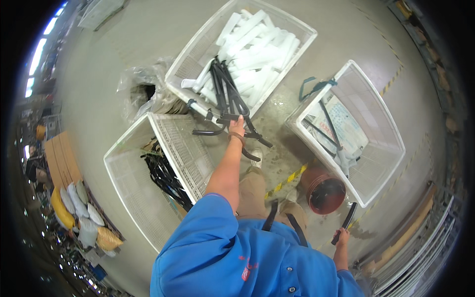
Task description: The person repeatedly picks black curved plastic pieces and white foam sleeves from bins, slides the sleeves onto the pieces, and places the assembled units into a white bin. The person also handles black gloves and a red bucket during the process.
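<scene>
My left hand (236,125) reaches forward and grips a bundle of black bent metal rods (226,94) at the near rim of a white plastic crate (195,49). That crate holds many white foam sleeves (262,47). My right hand (341,236), down at my side, is closed around a single black rod (347,220) that points up toward a red-brown bucket (324,193).
A second white crate (123,183) at my left holds black rods (166,178). A third white crate (391,138) at right holds a few rods and a printed sheet. A crumpled clear plastic bag (141,89) lies on the concrete floor. Yellow-black tape (287,180) marks the floor.
</scene>
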Tool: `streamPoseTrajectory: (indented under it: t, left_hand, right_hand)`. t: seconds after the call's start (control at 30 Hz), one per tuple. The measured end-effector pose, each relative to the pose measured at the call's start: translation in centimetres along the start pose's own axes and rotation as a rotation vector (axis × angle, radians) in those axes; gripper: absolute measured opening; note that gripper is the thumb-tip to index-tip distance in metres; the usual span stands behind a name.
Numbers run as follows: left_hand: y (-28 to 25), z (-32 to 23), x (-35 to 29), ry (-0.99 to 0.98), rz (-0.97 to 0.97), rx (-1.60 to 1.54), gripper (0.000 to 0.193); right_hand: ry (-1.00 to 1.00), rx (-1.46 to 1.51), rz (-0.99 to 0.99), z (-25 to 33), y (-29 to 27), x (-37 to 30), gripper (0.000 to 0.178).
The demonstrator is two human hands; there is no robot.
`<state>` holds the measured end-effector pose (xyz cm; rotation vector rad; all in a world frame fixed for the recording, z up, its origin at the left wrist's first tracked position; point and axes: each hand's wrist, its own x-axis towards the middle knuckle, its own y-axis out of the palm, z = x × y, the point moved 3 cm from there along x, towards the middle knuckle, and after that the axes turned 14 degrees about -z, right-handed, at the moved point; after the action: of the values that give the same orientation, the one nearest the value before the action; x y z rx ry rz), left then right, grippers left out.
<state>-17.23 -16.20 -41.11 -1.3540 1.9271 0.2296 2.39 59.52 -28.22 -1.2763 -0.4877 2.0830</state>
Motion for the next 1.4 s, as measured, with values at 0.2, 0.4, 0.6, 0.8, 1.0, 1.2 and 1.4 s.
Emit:
streamPoseTrajectory:
  t: [0.2, 0.4, 0.6, 0.8, 1.0, 1.2, 1.4]
  left_hand:
    - [1.3, -15.2, -3.6, 0.491, 0.101, -0.082, 0.039]
    - [-3.4, -38.8, -18.6, 0.845, 0.323, -0.414, 0.042]
    - [-10.1, -48.0, -43.0, 0.865, 0.721, -0.046, 0.042]
    - [-9.3, -47.5, -57.3, 1.110, 0.897, 0.241, 0.051]
    - [-0.6, -38.1, -56.6, 0.987, 0.926, 0.467, 0.039]
    - [1.5, -30.0, -54.7, 0.759, 0.934, 0.550, 0.031]
    - [-0.2, -28.9, -53.4, 0.742, 0.883, 0.552, 0.031]
  right_hand:
    - [0.005, 0.387, -0.163, 2.4, 0.0, -4.7, 0.022]
    - [-0.324, 0.400, -0.147, 8.7, 0.9, -6.0, 0.021]
    - [-0.528, 0.410, -0.099, 18.2, 3.0, -6.6, 0.020]
    - [-1.138, 0.377, 0.051, 35.3, 5.0, -12.2, 0.028]
    - [-1.697, 0.344, 0.355, 46.3, 4.4, -23.2, 0.053]
    - [-1.890, 0.190, 0.387, 47.7, 4.1, -26.4, 0.054]
    - [-1.896, 0.159, 0.396, 47.0, 5.3, -24.6, 0.052]
